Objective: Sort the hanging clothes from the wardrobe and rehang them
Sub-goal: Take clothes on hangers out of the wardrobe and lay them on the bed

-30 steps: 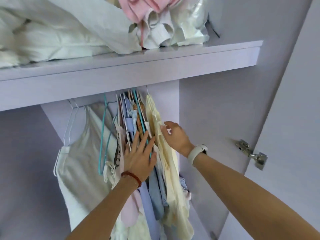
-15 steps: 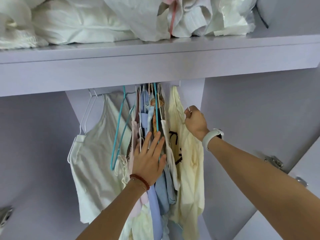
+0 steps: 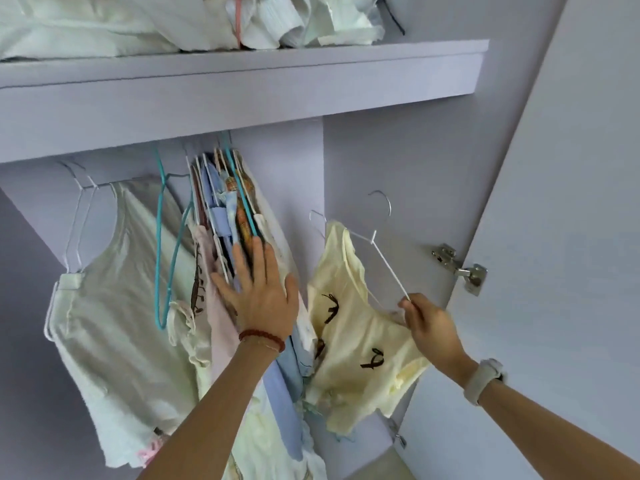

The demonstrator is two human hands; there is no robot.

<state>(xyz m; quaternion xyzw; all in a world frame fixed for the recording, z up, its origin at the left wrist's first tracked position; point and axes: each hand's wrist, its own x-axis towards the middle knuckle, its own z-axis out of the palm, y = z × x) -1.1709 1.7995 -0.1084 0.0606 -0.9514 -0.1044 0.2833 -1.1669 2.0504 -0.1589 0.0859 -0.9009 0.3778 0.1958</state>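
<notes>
1. Pale yellow cotton with dark bow marks: this top [image 3: 356, 327] is off the rail, on a white wire hanger [image 3: 381, 247] out to the right of the packed clothes, in front of the wardrobe's inner wall
2. The right hand [image 3: 429, 323] pinches the lower end of that hanger's arm, fingers curled round the wire; the hook points up and catches on nothing
3. The left hand [image 3: 259, 296] lies flat with its fingers spread against the bunch of hung clothes [image 3: 235, 230], pressing them leftwards; it grasps nothing
4. On the rail, left of the bunch, hang an empty teal hanger [image 3: 160, 244] and a light green vest [image 3: 114, 306] on white wire, well apart from the yellow top
5. The shelf [image 3: 242, 81] above carries heaped white bedding [image 3: 104, 26], and a door hinge [image 3: 460, 268] sits at the right
6. Progress, as I judge it: early. One garment is out and the tight bunch is unsorted. Left to do: pull the other pieces, group them, and hook every hanger back on the rail, the yellow top included
</notes>
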